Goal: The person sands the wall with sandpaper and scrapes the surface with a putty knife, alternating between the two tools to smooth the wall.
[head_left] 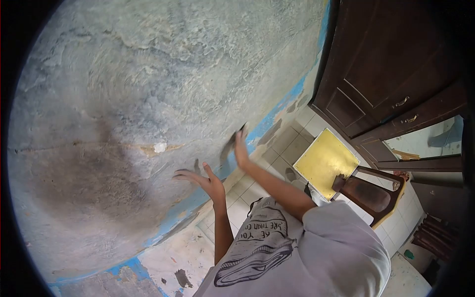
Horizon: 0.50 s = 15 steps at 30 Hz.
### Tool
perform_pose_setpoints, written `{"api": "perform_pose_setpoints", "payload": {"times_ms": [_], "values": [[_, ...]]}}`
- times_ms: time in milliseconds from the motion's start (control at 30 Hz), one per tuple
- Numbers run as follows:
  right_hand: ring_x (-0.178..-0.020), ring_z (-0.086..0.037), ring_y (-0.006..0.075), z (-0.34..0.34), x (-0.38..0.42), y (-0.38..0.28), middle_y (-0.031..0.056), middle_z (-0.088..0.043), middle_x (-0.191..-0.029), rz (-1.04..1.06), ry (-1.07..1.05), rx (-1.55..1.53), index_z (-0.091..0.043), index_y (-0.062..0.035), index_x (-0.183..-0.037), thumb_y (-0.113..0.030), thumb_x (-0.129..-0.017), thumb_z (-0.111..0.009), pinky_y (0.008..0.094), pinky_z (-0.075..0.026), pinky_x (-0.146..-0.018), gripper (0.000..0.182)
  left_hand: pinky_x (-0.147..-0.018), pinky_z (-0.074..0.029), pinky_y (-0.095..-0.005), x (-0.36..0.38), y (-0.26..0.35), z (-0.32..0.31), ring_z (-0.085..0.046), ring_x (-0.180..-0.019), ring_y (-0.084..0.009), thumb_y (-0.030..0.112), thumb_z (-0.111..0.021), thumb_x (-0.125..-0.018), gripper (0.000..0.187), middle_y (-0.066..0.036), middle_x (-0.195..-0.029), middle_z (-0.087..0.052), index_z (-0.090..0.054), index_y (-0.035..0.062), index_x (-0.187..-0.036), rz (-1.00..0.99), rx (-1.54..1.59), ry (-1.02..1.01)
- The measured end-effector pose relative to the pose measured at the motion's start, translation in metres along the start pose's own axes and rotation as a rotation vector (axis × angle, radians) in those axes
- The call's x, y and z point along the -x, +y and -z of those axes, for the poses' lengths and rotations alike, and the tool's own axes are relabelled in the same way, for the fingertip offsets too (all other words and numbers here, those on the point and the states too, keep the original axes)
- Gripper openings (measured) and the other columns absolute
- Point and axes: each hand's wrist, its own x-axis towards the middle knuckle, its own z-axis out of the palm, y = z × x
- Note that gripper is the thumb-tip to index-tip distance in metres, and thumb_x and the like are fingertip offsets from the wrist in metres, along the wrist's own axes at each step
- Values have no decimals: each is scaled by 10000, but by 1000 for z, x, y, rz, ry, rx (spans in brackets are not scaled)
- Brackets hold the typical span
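Observation:
My left hand [205,184] is open beside the rough grey plaster wall [198,89], its fingers stretched toward the left and the thumb apart. A soft shadow falls on the wall just above it. My right hand [241,151] is farther right, close against the wall near the blue strip [292,96] of paint. Its fingers are blurred and held together, seen edge-on. A small dark shape [243,127] shows at their tips, beside a dark shadow; I cannot tell what it is. Above and left of my left hand, a white patch [160,147] sits on a cracked brownish line.
A chair with a yellow seat [326,163] and dark wooden back [368,194] stands on the tiled floor [284,143] to the right. Behind it rises a dark brown cabinet [381,64] with metal handles. Flaking paint [183,278] marks the lower wall at bottom left.

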Motion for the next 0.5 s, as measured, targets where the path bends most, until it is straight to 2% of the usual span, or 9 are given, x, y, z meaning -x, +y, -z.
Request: {"api": "perform_pose_setpoints", "payload": {"times_ms": [100, 200, 367, 400, 467, 500], "values": [[-1593, -66, 381, -8, 23, 11, 216, -56, -1727, -47, -54, 67, -33, -2, -1649, -473, -1129, -267, 396, -119, -1284, 739, -1265, -12, -578, -2, 2, -7, 204, -1554, -429, 506, -490, -1070, 992, -252, -1648, 316, 192, 37, -1616, 2, -39, 19], [-1587, -115, 383, 37, -58, -66, 205, -95, -1726, 155, 16, 62, -37, -13, -1652, -475, -1128, -272, 390, -143, -1279, 737, -1264, -10, -582, -1, 5, -2, 210, -1553, -430, 517, -498, -1063, 999, -257, -1644, 321, 182, 42, -1621, 40, 19, -29], [-1579, -160, 365, 63, -82, -115, 198, -110, -1725, 27, 23, -60, -32, 7, -1645, -464, -1131, -280, 389, -148, -1281, 740, -1259, -11, -583, 6, -3, -2, 220, -1548, -441, 481, -526, -1061, 997, -274, -1630, 338, 171, 48, -1626, 15, -67, -52], [-1574, -179, 373, 51, -87, -68, 213, -136, -1718, 104, 22, -13, -2, -80, -1668, -520, -1120, -280, 392, -159, -1273, 755, -1258, -12, -582, 5, -8, -6, 222, -1547, -443, 471, -535, -1059, 1000, -277, -1628, 341, 172, 48, -1626, 6, -77, -44], [-1599, -38, 352, 25, -27, -46, 191, -3, -1735, 55, -46, 4, 19, 2, -1644, -465, -1131, -277, 397, -82, -1292, 755, -1257, -11, -582, 3, -9, -10, 225, -1545, -445, 452, -549, -1057, 1004, -281, -1624, 347, 173, 52, -1627, -6, -72, -29], [-1600, -11, 346, 12, 3, -8, 188, 22, -1735, 79, -109, 53, 31, 1, -1643, -469, -1130, -275, 397, -68, -1293, 760, -1256, -9, -582, 3, -7, -13, 226, -1545, -446, 442, -556, -1055, 1004, -281, -1622, 350, 174, 55, -1627, -7, -56, -22]]}}
